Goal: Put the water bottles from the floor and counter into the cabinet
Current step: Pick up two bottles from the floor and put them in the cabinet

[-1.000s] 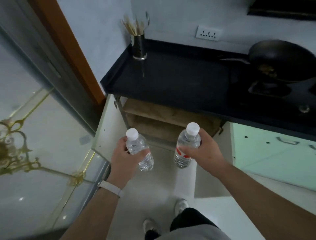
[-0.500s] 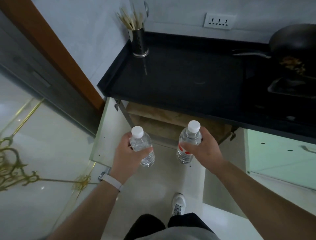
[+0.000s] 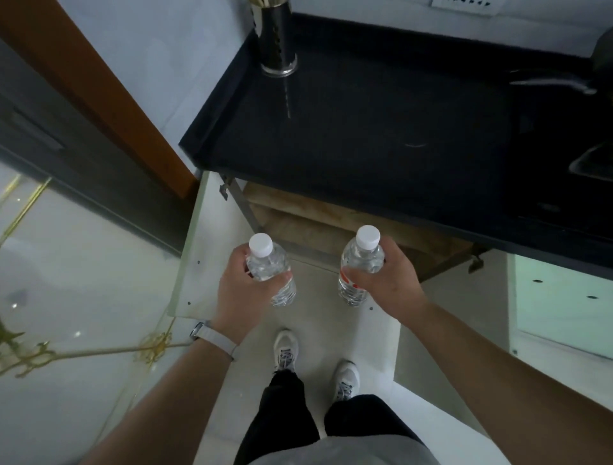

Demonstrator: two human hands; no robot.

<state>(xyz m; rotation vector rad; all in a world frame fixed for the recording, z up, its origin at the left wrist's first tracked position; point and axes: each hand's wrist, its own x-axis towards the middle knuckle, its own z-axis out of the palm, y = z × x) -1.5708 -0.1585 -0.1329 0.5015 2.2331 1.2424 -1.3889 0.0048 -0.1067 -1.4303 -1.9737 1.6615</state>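
Risk: either bottle could strike the black counter edge [image 3: 365,202] at 12 o'clock, or topple on the open cabinet's wooden shelf [image 3: 318,215], if brought in too high. The left hand [image 3: 238,295] has its fingers wrapped round a clear plastic white-capped water bottle [image 3: 270,265]. The right hand [image 3: 389,282] likewise grips a red-labelled clear water bottle [image 3: 360,262] at its 3 o'clock. Both bottles are upright, capped, apparently full, and held above the floor before the cabinet.

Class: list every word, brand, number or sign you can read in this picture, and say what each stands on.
No text here can be read.
Right bottle: red label, print too blurred to read.
Left bottle: no label shows.
Socket: cut off at the top edge, no readable marking.
Watch: too small to read.
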